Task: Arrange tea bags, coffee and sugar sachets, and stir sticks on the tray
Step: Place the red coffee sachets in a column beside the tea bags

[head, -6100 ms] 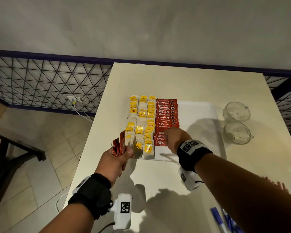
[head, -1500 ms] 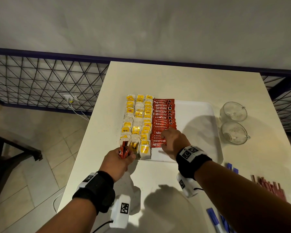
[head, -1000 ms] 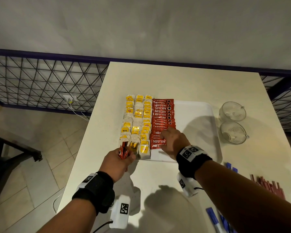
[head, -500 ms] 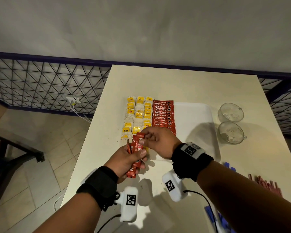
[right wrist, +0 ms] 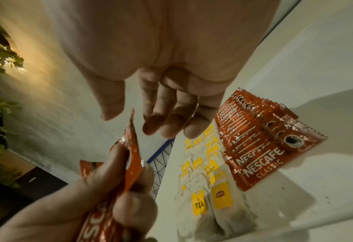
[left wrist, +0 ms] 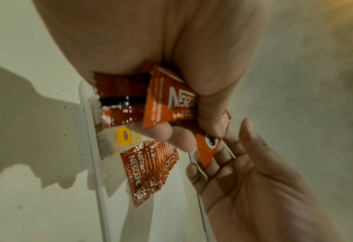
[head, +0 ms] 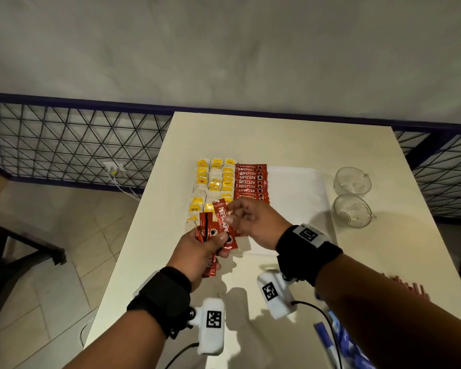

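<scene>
My left hand (head: 216, 241) grips a small bundle of red coffee sachets (head: 209, 231) just above the front left corner of the white tray (head: 296, 193). My right hand (head: 230, 213) pinches the top of one sachet (head: 222, 217) that sticks up from that bundle, thumb in front and fingers behind. On the tray, yellow-tagged tea bags (head: 213, 182) lie in three columns on the left. Beside them lies an overlapping row of coffee sachets (head: 250, 182), also in the right wrist view (right wrist: 260, 147). The tray's right half is bare.
Two glass cups (head: 353, 179) (head: 353, 210) stand to the right of the tray. Blue sachets (head: 328, 339) lie near the table's front edge, and reddish stir sticks (head: 410, 286) lie at the right edge. A metal lattice railing (head: 64, 145) runs behind and left of the table.
My right hand left the coffee row on the tray and came over to my left hand. It now pinches one sachet from the bundle, which my left hand lifted and turned upright.
</scene>
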